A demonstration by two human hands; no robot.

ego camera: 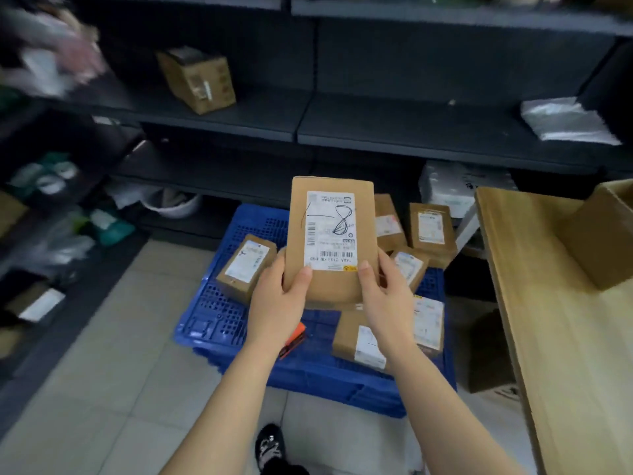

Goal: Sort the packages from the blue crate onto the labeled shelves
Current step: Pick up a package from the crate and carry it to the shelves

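Note:
I hold a flat brown cardboard package (330,286) upright over the blue crate (219,323). Its white label faces me, with a handwritten "8" on it. My left hand (279,303) grips the package's lower left edge, thumb on the front. My right hand (383,296) grips the lower right edge, thumb on the label's corner. Several more brown labelled packages lie in the crate, one at the left (245,267), others at the right (431,228) and below my right hand (359,341).
Dark shelves (308,114) run across the back, holding a brown box (197,78) and a grey plastic parcel (565,120). More parcels fill the left shelving. A wooden table (548,320) with an open carton (603,234) stands at right. My shoe (270,445) is on the tiled floor.

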